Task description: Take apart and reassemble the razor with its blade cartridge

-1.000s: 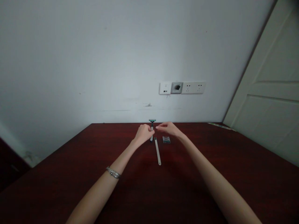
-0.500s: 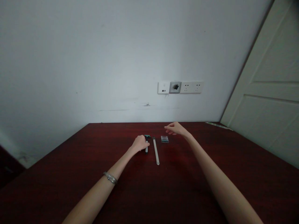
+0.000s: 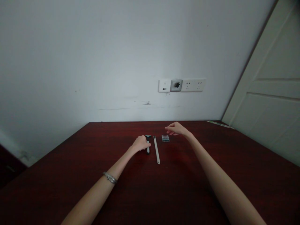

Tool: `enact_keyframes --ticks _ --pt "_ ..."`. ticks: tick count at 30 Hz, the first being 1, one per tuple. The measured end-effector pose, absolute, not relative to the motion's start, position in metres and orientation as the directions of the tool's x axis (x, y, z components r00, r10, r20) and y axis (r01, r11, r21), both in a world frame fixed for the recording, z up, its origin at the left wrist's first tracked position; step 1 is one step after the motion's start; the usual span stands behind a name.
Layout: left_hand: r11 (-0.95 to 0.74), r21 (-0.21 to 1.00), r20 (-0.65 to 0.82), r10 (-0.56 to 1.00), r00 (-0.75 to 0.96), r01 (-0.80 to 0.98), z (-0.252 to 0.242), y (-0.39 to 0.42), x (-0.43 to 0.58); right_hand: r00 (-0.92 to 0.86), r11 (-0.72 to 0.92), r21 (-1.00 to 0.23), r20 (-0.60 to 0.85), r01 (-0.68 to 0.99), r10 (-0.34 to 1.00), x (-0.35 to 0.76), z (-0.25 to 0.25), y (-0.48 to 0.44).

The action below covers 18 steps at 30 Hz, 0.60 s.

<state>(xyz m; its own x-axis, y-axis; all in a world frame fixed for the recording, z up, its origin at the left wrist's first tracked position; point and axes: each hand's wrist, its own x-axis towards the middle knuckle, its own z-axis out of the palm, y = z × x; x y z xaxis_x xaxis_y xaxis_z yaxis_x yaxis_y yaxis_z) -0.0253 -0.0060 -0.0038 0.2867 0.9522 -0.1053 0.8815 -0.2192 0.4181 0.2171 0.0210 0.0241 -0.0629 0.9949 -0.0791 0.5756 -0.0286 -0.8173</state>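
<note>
My left hand is closed around the handle of a razor on the dark red table, its thumb lying across the handle. The razor has a green-edged head at the far end and a pale handle with a dark butt. Just right of it lies a long, flat, off-white stick with a dark far tip and a small hole at the near end. Beyond that sits a small clear plastic case. My right hand hovers past the case's upper right, fingers loosely bent and apart, with nothing visible in them.
The dark red table runs up to a white wall with a row of sockets. A narrow patterned strip lies at the back right edge, near a pale panelled door.
The view has tilted slightly. My left hand and the razor have shifted a touch to the right, closer to the stick. My right hand stays almost in place.
</note>
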Motion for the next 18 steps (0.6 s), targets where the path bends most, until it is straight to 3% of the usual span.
enact_keyframes --ticks 11,18 --pt "-0.238 0.447 -0.113 0.941 0.318 0.862 -0.0052 -0.0064 -0.0254 -0.067 -0.045 -0.815 -0.102 0.578 0.992 0.2155 0.0256 0.0184" --pt "-0.183 0.387 -0.136 0.958 0.252 0.904 -0.0054 -0.0084 -0.0227 -0.071 -0.043 -0.823 -0.101 0.567 0.992 0.2161 0.0260 0.0183"
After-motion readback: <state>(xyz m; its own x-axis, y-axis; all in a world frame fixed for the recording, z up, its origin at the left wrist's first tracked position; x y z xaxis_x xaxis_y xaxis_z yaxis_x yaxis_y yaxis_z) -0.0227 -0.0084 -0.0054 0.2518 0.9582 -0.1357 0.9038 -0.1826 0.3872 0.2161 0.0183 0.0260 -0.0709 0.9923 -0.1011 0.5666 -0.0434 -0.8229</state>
